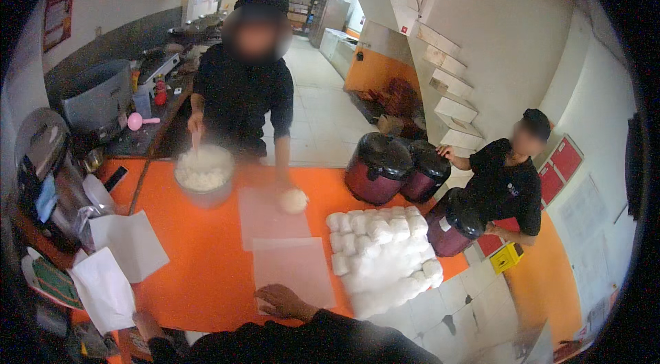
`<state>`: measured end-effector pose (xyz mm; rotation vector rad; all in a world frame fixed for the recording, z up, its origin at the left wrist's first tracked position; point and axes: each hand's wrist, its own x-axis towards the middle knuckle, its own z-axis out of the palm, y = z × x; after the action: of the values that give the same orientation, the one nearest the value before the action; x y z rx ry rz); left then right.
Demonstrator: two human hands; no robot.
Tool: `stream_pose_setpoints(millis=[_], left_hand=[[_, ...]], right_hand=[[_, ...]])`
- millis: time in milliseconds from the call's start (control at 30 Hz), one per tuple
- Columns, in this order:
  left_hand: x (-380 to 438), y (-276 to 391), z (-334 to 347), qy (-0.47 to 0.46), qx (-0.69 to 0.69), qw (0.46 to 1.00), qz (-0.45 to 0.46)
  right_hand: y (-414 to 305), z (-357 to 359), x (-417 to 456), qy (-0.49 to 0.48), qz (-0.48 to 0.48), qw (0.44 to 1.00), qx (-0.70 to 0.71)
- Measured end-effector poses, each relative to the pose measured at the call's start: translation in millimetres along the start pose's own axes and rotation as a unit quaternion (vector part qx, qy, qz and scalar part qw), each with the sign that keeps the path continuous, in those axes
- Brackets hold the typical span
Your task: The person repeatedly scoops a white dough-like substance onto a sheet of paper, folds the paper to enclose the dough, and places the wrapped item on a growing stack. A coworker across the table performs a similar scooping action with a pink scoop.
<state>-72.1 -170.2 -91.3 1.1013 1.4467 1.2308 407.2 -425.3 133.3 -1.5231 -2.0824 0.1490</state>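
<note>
My right hand (282, 302) lies on the near edge of a thin translucent sheet (294, 266), fingers somewhat spread and nothing seen in its grasp. My left hand (147, 324) is at the lower left, against the right edge of a white paper sheet (103, 289); its fingers are mostly hidden. Across the orange table (196, 261), a co-worker in black has one hand on a utensil in a pot of white rice (203, 173). Their other hand is at a rice ball (294, 201) on a second translucent sheet (258, 217). White wrapped bundles (381, 250) are piled to the right.
Several dark red rice cookers (379, 168) stand beyond the pile, with another person beside them. Further white sheets (131, 245) and a phone-like black object (116, 178) lie on the left. A pink ladle (142, 121) rests on the dark side counter.
</note>
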Motion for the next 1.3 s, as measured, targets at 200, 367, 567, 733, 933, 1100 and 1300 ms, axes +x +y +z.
stream_pose_setpoints(millis=[200, 367, 567, 733, 933, 1100, 1300], left_hand=[[-74, 81, 7, 0.278, 0.272, 0.921, -0.009], [-54, 17, -42, 0.073, -0.328, 0.934, -0.118], [-85, 119, -14, -0.009, 0.186, 0.98, 0.065], [-76, 132, -30, 0.068, -0.343, 0.904, -0.247], [-86, 170, -25, 0.069, -0.225, 0.97, -0.061], [-101, 253, -12, 0.102, -0.276, 0.955, -0.031], [-105, 292, -4, -0.016, -0.061, 0.989, 0.131]], right_hand=[[-63, -9, 52, -0.284, 0.132, 0.944, 0.101], [-79, 23, 68, -0.264, 0.114, 0.955, 0.073], [-95, 62, 88, -0.335, 0.079, 0.934, 0.092], [-77, 100, 98, -0.303, 0.024, 0.951, 0.051], [-102, 77, 182, -0.171, -0.127, 0.977, 0.016], [-152, 74, 259, 0.06, -0.295, 0.948, 0.105], [-218, 59, 282, -0.065, -0.199, 0.951, 0.227]])
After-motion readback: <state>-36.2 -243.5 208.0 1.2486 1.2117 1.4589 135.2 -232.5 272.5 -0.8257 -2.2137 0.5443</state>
